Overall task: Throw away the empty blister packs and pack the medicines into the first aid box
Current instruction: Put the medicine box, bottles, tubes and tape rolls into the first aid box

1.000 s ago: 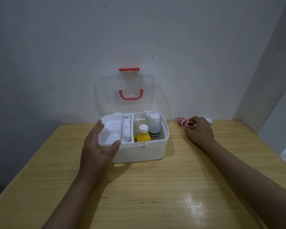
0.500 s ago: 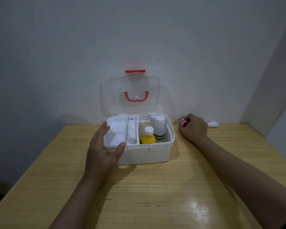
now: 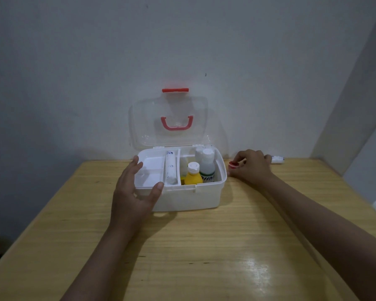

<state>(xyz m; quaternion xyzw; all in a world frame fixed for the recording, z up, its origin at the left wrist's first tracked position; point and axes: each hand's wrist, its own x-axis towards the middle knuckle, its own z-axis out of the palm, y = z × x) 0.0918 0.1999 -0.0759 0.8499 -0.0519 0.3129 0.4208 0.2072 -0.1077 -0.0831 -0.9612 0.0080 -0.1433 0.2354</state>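
Two hands: both working at the first aid box (image 3: 189, 197), which is sitting at the far middle of the wooden table (image 3: 204, 257)
Box lid (image 3: 169, 120): standing open, leaning back toward the wall, red handle (image 3: 176, 124) showing through the clear plastic
Left hand (image 3: 132, 192): bracing the box's near-left corner, thumb lying on the front rim, fingers spread along the left wall, not clenched
Right hand (image 3: 253, 167): resting on the table just right of the box, fingers pinching a small red-capped vial (image 3: 233, 165)
Inside box: white tube (image 3: 170, 168) lying in the tray's slot, yellow bottle (image 3: 193, 178) and white bottle (image 3: 207, 167) standing in the right compartment
Remaining on table: white tube-like item (image 3: 277, 159) lying at the far edge, just behind the right hand, partly hidden
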